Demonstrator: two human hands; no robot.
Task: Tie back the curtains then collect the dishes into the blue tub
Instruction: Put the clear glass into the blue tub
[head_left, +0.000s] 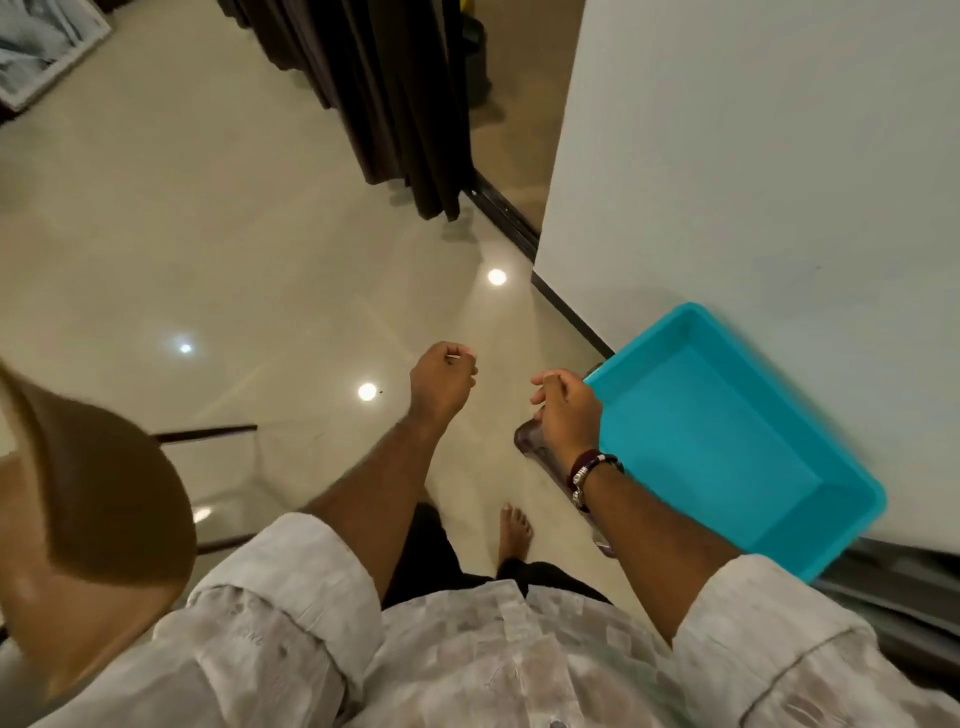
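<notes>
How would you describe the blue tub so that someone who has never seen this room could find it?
Start at the big white wall on the right. At its foot, the shallow rectangular turquoise plastic tub leans tilted against it, beside the right hand. It is the only bright blue thing here, and nothing lies in it.

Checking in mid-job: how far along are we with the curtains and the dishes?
Nothing looks finished. The dark curtain ahead hangs loose to the floor, not tied back. The blue tub leans against the wall, empty, with no dishes in view. Left hand and right hand are curled, apparently holding nothing.
</notes>
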